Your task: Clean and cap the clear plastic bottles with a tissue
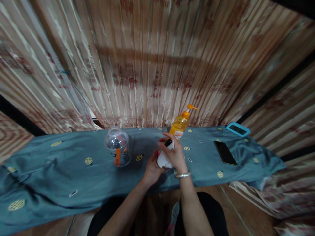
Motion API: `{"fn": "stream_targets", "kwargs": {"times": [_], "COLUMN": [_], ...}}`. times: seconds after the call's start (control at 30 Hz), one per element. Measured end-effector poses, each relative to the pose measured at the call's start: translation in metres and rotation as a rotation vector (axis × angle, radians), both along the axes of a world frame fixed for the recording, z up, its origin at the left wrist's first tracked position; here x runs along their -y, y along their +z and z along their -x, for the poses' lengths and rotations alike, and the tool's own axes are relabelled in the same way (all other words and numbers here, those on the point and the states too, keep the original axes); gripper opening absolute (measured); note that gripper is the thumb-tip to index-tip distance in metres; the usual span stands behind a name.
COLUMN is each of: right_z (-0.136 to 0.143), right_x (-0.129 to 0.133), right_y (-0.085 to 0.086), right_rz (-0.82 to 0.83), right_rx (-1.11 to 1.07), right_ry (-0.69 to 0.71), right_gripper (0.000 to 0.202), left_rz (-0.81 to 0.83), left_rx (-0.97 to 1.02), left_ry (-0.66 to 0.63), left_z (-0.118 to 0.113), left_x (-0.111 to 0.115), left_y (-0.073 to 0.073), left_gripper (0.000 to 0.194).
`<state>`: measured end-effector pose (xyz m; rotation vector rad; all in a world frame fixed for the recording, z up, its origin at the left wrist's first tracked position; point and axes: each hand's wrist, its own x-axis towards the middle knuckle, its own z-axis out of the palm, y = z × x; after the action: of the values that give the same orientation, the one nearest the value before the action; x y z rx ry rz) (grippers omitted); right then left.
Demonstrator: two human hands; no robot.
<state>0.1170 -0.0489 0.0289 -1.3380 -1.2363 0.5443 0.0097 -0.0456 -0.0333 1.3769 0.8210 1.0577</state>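
Note:
A small white bottle with a black cap is held in front of me, near the front of the table, its top tilted away. Wrapped round its lower left side, my left hand is closed on it. My right hand, with a silver bangle on the wrist, grips the bottle's upper part, its fingers bent around the cap. Just behind the hands stands a clear pump bottle of yellow liquid with an orange pump. The palms hide part of the white bottle.
To the left stands a clear plastic jar with an orange label. On the right lie a black phone and a blue-framed device. A teal patterned cloth covers the narrow table; a pleated curtain hangs behind it.

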Motion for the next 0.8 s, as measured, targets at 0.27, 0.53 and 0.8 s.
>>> {"fn": "stream_targets", "kwargs": {"times": [0.27,0.53,0.8], "right_z": [0.000,0.013,-0.003], "right_x": [-0.007,0.047,0.023], "right_y": [0.005,-0.042,0.007], "right_rz": [0.067,-0.033,0.041], "right_rx": [-0.162,-0.212,0.074], "right_ry": [0.139,-0.166,-0.067], "right_gripper": [0.030,0.055,0.047], "left_rz": [0.036,-0.157,-0.052], "left_rx": [-0.038,0.059,-0.046], "left_ry": [-0.011,-0.036,-0.060], "left_z": [0.002,0.001,-0.002], "left_x": [0.003,0.010,0.012], "left_y": [0.000,-0.006,-0.001], "left_gripper": [0.056,0.051,0.062]}}
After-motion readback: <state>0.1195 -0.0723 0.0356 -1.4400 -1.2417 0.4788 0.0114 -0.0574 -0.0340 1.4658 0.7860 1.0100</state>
